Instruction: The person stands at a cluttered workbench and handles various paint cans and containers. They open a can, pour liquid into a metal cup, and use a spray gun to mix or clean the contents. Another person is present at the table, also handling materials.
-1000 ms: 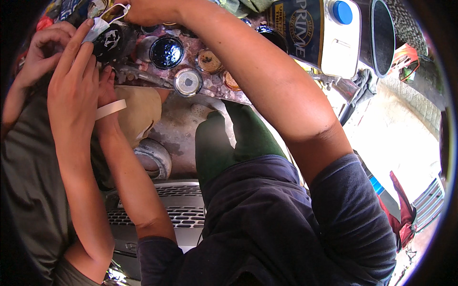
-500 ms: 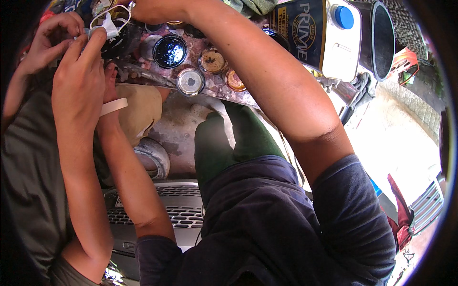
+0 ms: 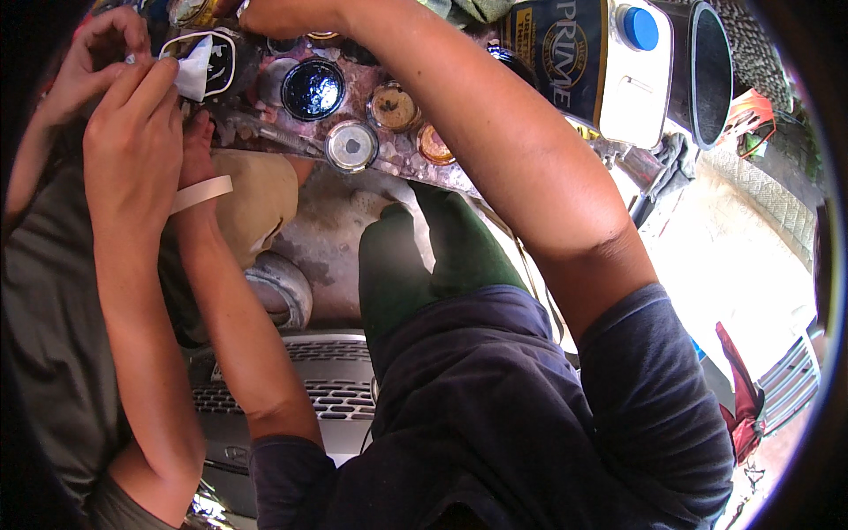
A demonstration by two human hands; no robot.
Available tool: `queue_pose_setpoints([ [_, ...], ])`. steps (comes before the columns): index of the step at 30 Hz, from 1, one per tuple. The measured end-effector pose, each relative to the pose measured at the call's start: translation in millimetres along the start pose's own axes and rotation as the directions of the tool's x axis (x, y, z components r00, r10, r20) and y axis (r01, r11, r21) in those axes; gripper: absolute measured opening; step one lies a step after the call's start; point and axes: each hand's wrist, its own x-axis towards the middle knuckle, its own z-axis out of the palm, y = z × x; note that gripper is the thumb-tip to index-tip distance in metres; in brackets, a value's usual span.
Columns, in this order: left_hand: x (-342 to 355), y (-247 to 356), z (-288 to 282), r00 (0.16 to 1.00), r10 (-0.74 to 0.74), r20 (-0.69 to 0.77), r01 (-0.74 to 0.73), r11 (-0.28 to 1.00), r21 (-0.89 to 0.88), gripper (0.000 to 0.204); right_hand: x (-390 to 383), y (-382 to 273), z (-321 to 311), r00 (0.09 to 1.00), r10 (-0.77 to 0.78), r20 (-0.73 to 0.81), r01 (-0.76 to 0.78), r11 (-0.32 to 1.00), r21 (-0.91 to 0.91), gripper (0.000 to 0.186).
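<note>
My right hand is at the top edge, its fingertips closed around something I cannot make out. My left hand, with a pale band at the wrist, is mostly hidden behind a co-worker's hand. That person's other hand pinches at a small pale thing beside a white sheet-like item with a white loop, over a dark container. Close by on the stained bench sit a glossy black can, a silver lid and a brown-topped can.
A white jug with a blue cap and dark label and a grey bucket stand top right. Below are my legs, a car grille, a tire and, at right, red cloth.
The white sheet and loop have swung down and right, the loop now away from my right fingertips. The co-worker's near hand has shifted slightly. My arms have barely moved.
</note>
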Motion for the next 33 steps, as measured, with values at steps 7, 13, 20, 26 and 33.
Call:
queue_pose_setpoints([
  [7, -3, 5, 4, 0.995, 0.014, 0.098, -0.017, 0.999, 0.037, 0.022, 0, 12, 6, 0.997, -0.052, -0.055, 0.047, 0.996, -0.073, 0.037],
  [13, 5, 13, -15, 0.991, 0.107, 0.082, -0.128, 0.936, 0.327, 0.021, 14, 20, 5, 0.999, -0.049, 0.023, 0.052, 0.987, -0.154, 0.03],
  [20, 5, 10, -6, 0.995, 0.083, 0.05, -0.094, 0.952, 0.29, 0.025, 53, -9, 31, 0.875, 0.481, -0.056, -0.446, 0.756, -0.479, 0.032],
  [26, 0, 11, 6, 0.995, -0.096, -0.012, 0.093, 0.986, -0.141, 0.026, 18, 27, 9, 1.0, -0.007, -0.009, 0.006, 0.987, -0.163, 0.031],
  [33, 7, 12, -3, 0.999, -0.055, 0.002, 0.054, 0.987, 0.152, 0.019, 12, 25, 9, 0.999, -0.041, -0.031, 0.039, 0.997, -0.067, 0.031],
])
